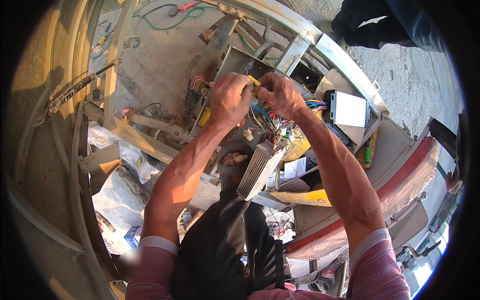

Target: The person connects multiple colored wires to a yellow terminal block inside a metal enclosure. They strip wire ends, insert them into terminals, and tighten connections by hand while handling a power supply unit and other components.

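Note:
My left hand and my right hand come together above an open metal compartment in a vehicle frame. The fingers of both are closed in a pinch around a small flat yellow piece, whose exact kind I cannot make out. Below them spreads a bundle of multicoloured wires with a loose white connector plug. A finned silver controller box stands tilted beneath the wires, close to my knees. Right of my right wrist sits another silver box, with coloured wires running into it.
A metal frame rail crosses behind the compartment. Rusty upright bars stand on the left. A green-handled screwdriver lies at the right, near a red-edged panel. Another person's dark-clothed legs show at the top right.

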`<state>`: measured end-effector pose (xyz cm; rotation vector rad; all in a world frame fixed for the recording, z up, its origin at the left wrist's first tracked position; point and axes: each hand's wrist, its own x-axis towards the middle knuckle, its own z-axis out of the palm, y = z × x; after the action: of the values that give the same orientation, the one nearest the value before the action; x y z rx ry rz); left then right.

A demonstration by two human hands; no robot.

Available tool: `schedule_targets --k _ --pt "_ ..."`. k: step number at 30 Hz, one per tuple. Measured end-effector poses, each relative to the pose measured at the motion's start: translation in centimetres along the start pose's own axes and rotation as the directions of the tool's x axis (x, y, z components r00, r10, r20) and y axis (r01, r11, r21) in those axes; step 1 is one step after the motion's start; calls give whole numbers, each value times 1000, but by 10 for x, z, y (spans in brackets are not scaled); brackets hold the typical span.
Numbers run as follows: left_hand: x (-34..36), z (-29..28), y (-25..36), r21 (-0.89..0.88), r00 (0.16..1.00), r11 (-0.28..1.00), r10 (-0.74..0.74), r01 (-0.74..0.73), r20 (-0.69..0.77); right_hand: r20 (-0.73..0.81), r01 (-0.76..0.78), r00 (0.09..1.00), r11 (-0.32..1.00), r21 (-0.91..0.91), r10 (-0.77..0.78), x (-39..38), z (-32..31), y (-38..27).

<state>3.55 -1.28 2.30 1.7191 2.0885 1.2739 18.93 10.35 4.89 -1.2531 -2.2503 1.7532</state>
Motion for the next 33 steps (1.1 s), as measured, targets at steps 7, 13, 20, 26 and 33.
schedule_targets --k 7,13,20,26,33 --pt "-3 -1 3 -92 989 985 -147 147 11 10 -1 1000 1000 4 1 1 0 3" --pt "-6 1 0 -93 995 991 -101 101 2 3 -13 1000 1000 -7 13 0 -1 0" --pt "-30 -22 3 -218 934 910 -329 352 135 -35 -17 999 1000 -23 16 -1 -2 -3" --pt "-62 -34 24 -162 932 944 -239 289 272 -37 -14 999 1000 -25 13 -2 -2 0" --pt "-92 -45 36 -223 862 869 -343 442 373 -26 -33 999 999 28 34 -3 -3 -4"
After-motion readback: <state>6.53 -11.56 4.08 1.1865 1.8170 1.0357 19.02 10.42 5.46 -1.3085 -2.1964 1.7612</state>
